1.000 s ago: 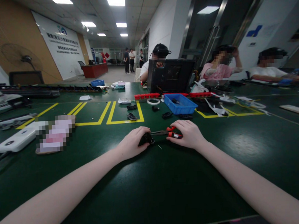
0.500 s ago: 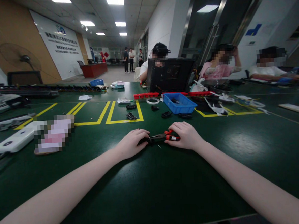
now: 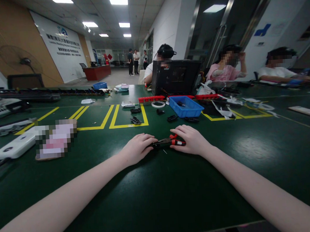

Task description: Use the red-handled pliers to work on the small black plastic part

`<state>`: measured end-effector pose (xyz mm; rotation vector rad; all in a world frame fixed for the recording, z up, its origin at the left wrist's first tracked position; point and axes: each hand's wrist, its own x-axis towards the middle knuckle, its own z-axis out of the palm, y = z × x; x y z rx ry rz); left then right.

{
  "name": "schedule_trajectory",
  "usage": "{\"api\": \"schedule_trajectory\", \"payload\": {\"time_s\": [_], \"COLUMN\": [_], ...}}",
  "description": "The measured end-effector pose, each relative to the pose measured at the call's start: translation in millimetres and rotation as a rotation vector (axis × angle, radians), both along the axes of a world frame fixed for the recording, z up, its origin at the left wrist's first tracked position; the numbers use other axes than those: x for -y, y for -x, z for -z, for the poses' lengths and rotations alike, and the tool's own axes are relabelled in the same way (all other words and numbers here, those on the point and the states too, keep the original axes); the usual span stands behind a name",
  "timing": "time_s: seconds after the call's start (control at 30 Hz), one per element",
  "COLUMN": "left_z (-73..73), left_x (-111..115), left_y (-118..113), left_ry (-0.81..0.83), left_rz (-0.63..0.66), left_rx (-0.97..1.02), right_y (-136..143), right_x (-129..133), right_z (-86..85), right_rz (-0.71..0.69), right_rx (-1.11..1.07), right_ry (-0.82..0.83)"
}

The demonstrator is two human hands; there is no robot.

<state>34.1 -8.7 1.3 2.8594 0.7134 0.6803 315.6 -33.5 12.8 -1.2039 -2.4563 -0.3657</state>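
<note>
My right hand (image 3: 189, 139) is wrapped around the handles of red-and-black pliers (image 3: 178, 142), whose metal jaws point left over the green table (image 3: 175, 191). At the jaw tips, my left hand (image 3: 138, 147) pinches a small dark piece (image 3: 154, 144). Its shape is mostly hidden by the fingers and too small to name. Just below the pliers lies a thin whitish sliver (image 3: 165, 151) on the table.
Beyond my hands stand a blue bin (image 3: 186, 107), a white tape ring (image 3: 158, 104) and several black parts, one being a black clip-like part (image 3: 136, 120). A phone (image 3: 58, 139) and a white power strip (image 3: 18, 142) lie left. People sit behind a black monitor-like case (image 3: 177, 78).
The fingers of my right hand have shifted slightly up and left on the handles. My left fingers have edged a little right over the small piece.
</note>
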Motion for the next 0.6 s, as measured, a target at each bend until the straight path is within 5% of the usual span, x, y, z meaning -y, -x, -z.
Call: {"api": "schedule_trajectory", "payload": {"time_s": [0.6], "left_z": [-0.2], "left_x": [1.8], "left_y": [-0.6], "left_ry": [-0.098], "left_rz": [-0.006], "left_rx": [-0.063], "right_y": [1.5], "right_x": [-1.4], "right_z": [-0.7], "right_rz": [-0.007], "right_rx": [0.075], "right_ry": [-0.143]}}
